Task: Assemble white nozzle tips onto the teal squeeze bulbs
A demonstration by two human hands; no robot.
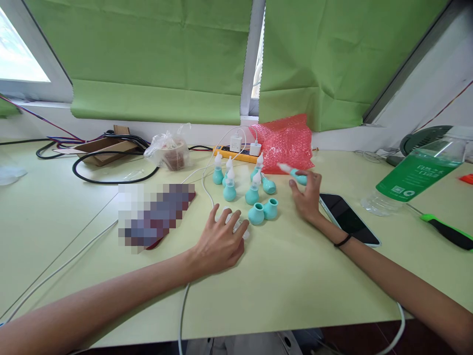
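On table (295, 276), plastic bag (168, 148) holding tape roll (176, 157)

Pale yellow-green table (303, 281), running to the window wall. Far left: coiled black cable (111, 172), flat cardboard box (105, 148), bagged tape roll (170, 152); far middle: yellow power strip (236, 154), pink bubble wrap (286, 140). Middle: cluster of teal bulbs (254, 195), white cable (66, 261); right: dark phone (347, 217), green-labelled bottle (417, 172) lying flat, green-handled screwdriver (449, 230).

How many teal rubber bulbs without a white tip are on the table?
2: both bulbs stand side by side in front of the group, one at left, one at right. Others may be hidden under the left hand.
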